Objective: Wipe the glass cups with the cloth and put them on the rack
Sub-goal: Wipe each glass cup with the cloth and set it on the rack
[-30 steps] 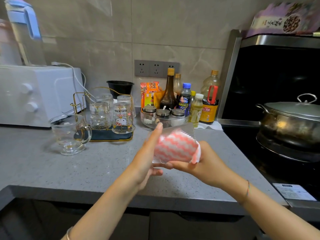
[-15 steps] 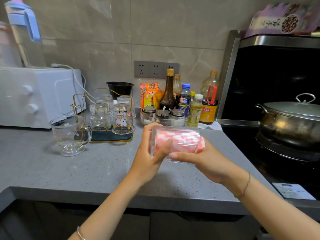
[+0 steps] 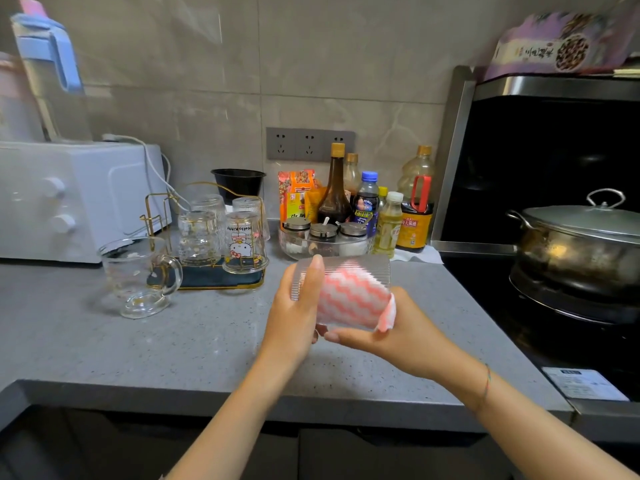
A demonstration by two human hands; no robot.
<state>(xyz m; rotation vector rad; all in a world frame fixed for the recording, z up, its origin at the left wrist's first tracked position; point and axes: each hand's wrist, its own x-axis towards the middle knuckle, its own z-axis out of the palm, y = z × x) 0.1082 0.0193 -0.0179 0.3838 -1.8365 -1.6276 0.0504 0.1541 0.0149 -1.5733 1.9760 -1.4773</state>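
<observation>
Head view, looking down on a grey worktop (image 3: 86,341). Held sideways in mid-air above it: ribbed glass cup (image 3: 360,268), base to the left, mouth to the right. Stuffed inside and filling most of it: pink-and-white zigzag cloth (image 3: 349,299), one corner sticking out of the mouth. Left hand (image 3: 294,313) wrapped round the base end, forefinger up over the top of the glass, gripping the cup. Right hand (image 3: 401,330) at the mouth, thumb stretched along under the glass, other fingers hidden behind cup and cloth; holding the cloth there, as far as can be seen.

Back left, gold wire rack (image 3: 214,278) with a dark tray, carrying four upturned cups (image 3: 244,244): two ribbed at the back, a patterned one and a cartoon-printed one in front. Just beside its front left corner, upright on the worktop: handled glass mug (image 3: 135,271).

Right of the rack, glass bowl (image 3: 289,245) with three lidded jars (image 3: 323,232) in it. Behind the bowl, a cluster of bottles (image 3: 334,192) and packets against the wall. Black tub (image 3: 239,181) behind the rack. Far left, white oven (image 3: 69,202) with a blue-handled jug (image 3: 45,71) on top. Far right, lidded pot (image 3: 581,247) on a dark stove (image 3: 519,327).

Nearest to the held cup: bowl and jars, just behind it. Rack further left, mug at its near corner.
</observation>
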